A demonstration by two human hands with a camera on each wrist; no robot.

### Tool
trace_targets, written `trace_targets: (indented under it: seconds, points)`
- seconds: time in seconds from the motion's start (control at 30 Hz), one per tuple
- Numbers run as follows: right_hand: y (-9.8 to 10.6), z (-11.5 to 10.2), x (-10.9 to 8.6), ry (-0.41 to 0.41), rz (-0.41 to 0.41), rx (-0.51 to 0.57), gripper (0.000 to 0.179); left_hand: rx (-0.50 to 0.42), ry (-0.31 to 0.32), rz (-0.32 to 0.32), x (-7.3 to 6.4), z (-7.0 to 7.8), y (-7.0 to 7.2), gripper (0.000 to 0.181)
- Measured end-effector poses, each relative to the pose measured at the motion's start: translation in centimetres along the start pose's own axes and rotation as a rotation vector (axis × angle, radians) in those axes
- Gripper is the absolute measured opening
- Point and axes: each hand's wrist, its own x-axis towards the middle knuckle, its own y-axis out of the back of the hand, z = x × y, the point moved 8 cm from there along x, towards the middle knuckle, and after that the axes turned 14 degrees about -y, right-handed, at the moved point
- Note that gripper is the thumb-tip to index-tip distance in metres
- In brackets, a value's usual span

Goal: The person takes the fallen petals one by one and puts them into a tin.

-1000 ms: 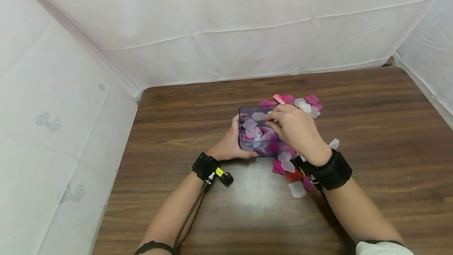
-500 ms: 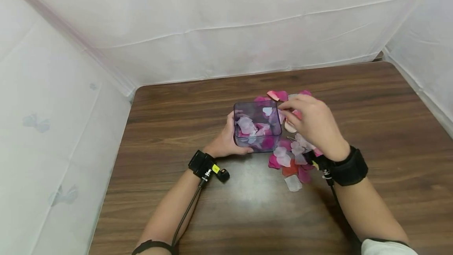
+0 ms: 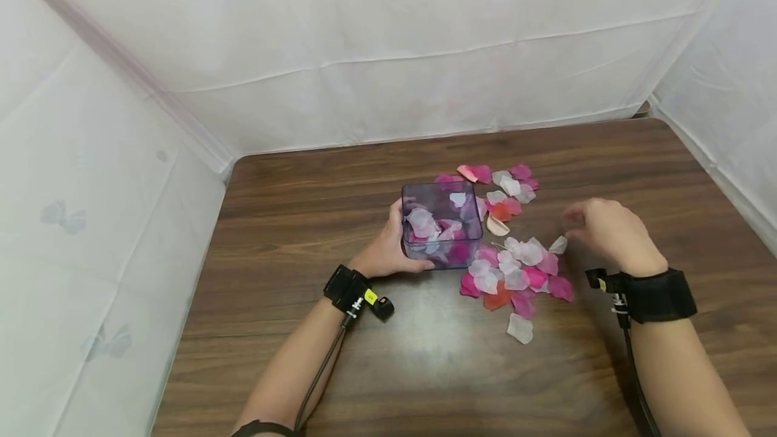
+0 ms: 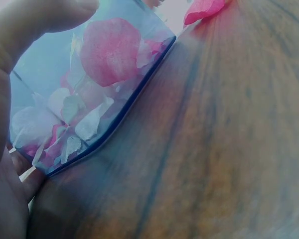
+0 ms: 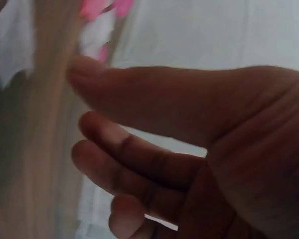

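A clear purple-tinted plastic box [image 3: 442, 221] stands on the table with pink and white artificial petals [image 4: 111, 52] inside. My left hand [image 3: 388, 246] grips its left side, thumb along the near wall and fingers around behind. My right hand [image 3: 616, 235] is over the table to the right of the loose petals, its fingers loosely bent. In the right wrist view the thumb and fingers [image 5: 139, 94] stand apart with nothing between them. The nearest petal to that hand is a white petal [image 3: 558, 245].
Loose pink, white and red petals [image 3: 516, 268] lie to the right of the box, with a smaller group of petals [image 3: 510, 184] behind them. The wooden table [image 3: 291, 221] meets a white cloth screen [image 3: 376, 100] at the back and sides.
My right hand has moved from over the box out to the right, past the loose petals, uncovering them. The left hand stays on the box.
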Motion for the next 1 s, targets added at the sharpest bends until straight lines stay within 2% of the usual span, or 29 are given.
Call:
trace_targets:
  seconds: [0.1, 0.17, 0.3, 0.43, 0.53, 0.63, 0.8, 1.0]
  points:
    - [-1.7, 0.9, 0.5, 0.0, -0.107, -0.012, 0.026, -0.003, 0.007, -0.007, -0.2, -0.3, -0.3, 0.125]
    - [-2.6, 1.1, 0.7, 0.01, -0.144, 0.002, 0.019, -0.009, 0.008, -0.013, -0.3, -0.3, -0.6, 0.125]
    - [-3.3, 1.3, 1.1, 0.019, -0.144, 0.029, 0.003, -0.021, 0.001, -0.017, -0.2, 0.2, -0.8, 0.126]
    - [-3.1, 1.2, 1.2, 0.017, -0.11, 0.019, 0.005, -0.038, -0.016, -0.023, 0.1, 2.1, -0.5, 0.12]
    - [-2.5, 0.8, 1.2, 0.019, -0.052, 0.009, 0.005, -0.035, -0.019, -0.032, 0.4, 3.4, -0.2, 0.116]
    - [-1.5, 0.2, 1.0, 0.023, 0.045, 0.02, 0.006, -0.018, -0.011, -0.041, 0.4, 3.8, -0.1, 0.116]
    - [0.4, -1.8, 0.3, 0.05, 0.217, 0.063, 0.006, -0.019, -0.028, -0.028, 0.5, 3.9, 0.2, 0.115]
    - [2.4, -5.1, -0.8, 0.083, 0.335, 0.123, 0.008, -0.008, -0.05, -0.018, 0.5, 3.9, 0.5, 0.116]
